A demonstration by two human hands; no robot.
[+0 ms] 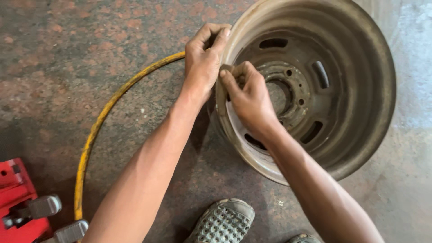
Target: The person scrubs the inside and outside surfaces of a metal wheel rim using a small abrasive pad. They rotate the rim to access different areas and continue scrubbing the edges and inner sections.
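Rusty steel makes up the wheel rim (355, 90), which lies tipped on the speckled concrete floor (54, 67) towards its upper right part, its open bowl facing the camera. Inside the bowl sits only the rim's own hub plate (294, 85), with a round centre hole, small bolt holes and oval slots around it. The left hand (203, 60) is closed over the rim's near-left edge, fingers curled on the lip and thumb pressed along it. The right hand (249, 99) is just beside it, touching it, fingers pinched shut on a small flat grey-brown piece (226, 68) held against that same lip; what the piece is cannot be told. A yellow hose (96, 130) curves across the floor from behind the left hand down towards the lower left corner. There a red tool (15, 202) with grey pedals lies. A grey perforated shoe (222, 222) rests at the bottom edge, below the rim.
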